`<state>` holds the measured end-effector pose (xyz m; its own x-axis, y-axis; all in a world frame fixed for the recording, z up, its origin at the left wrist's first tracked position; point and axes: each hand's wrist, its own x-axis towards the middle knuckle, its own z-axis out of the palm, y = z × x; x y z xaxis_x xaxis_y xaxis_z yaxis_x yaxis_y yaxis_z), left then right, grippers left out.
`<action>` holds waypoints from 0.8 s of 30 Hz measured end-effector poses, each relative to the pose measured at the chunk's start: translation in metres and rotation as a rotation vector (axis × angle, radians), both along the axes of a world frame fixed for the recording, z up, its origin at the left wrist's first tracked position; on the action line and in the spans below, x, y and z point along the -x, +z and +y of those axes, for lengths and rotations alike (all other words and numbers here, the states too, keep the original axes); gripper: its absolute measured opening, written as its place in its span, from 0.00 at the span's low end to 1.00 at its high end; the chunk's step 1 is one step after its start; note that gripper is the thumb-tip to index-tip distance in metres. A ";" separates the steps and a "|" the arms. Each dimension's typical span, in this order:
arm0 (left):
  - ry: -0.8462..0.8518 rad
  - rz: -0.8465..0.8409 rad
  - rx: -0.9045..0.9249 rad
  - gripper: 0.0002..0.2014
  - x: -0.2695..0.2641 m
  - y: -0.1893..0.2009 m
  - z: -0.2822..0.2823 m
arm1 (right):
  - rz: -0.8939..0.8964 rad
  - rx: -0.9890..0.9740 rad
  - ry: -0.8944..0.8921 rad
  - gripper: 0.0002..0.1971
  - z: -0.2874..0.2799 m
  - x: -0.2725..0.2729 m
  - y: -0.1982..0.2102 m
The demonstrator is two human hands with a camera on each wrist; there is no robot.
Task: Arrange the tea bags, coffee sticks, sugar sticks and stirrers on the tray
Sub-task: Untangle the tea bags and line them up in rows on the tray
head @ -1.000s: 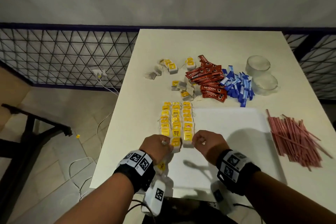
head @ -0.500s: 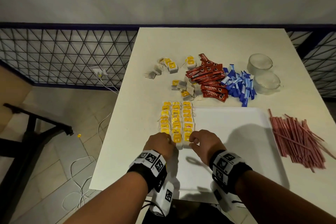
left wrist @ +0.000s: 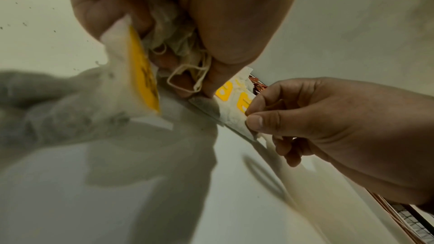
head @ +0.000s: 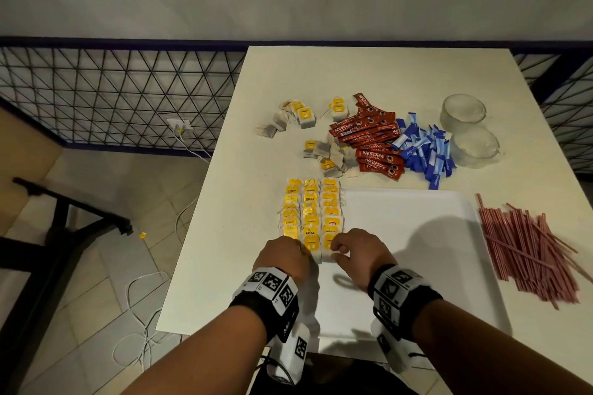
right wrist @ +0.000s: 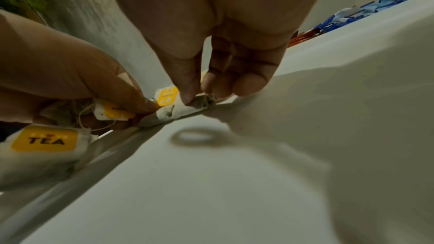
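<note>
Three rows of yellow-tagged tea bags (head: 309,212) lie along the left side of the white tray (head: 417,234). My left hand (head: 285,255) clutches a bunch of tea bags (left wrist: 169,31) with strings, one hanging tea bag (left wrist: 131,73) dangling, and its fingertip touches the rows' near end. My right hand (head: 349,250) pinches the nearest tea bag (right wrist: 187,108) of the right row between thumb and forefinger at the tray's edge. Loose tea bags (head: 330,154), red coffee sticks (head: 369,138), blue sugar sticks (head: 423,151) and pink stirrers (head: 529,247) lie on the table.
Two glass cups (head: 465,128) stand at the back right beside the sugar sticks. The white table (head: 369,74) ends at a metal mesh railing (head: 112,96) on the left. Cables lie on the tiled floor (head: 96,298).
Both hands moved slightly forward to the near end of the tea bag rows. The right hand now pinches the nearest bag of the right row.
</note>
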<state>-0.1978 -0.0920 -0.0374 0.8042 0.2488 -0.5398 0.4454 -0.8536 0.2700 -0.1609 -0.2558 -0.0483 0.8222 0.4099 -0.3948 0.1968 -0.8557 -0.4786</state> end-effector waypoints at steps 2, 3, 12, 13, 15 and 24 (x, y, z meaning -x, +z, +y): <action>-0.011 0.008 0.003 0.13 0.001 0.000 0.000 | 0.002 0.004 0.010 0.10 0.000 -0.001 0.000; -0.018 0.004 0.003 0.13 0.001 0.002 0.000 | 0.007 0.004 0.012 0.10 0.000 -0.001 0.000; 0.539 -0.197 1.071 0.19 0.012 0.035 0.028 | -0.030 -0.370 -0.074 0.05 0.017 0.000 0.044; 0.617 -0.199 1.181 0.17 0.013 0.041 0.029 | -0.005 -0.433 -0.083 0.05 0.020 0.000 0.050; 0.695 -0.216 1.341 0.15 0.010 0.054 0.031 | 0.066 -0.524 -0.087 0.05 0.026 0.000 0.058; 0.760 -0.336 1.536 0.13 -0.002 0.072 0.039 | 0.365 -0.707 -0.038 0.11 0.045 -0.003 0.067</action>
<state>-0.1959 -0.0534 0.0348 0.8781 0.0577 -0.4750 0.3504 0.5985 0.7205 -0.1579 -0.2104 0.0185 0.7097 0.6383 -0.2982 -0.1000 -0.3277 -0.9395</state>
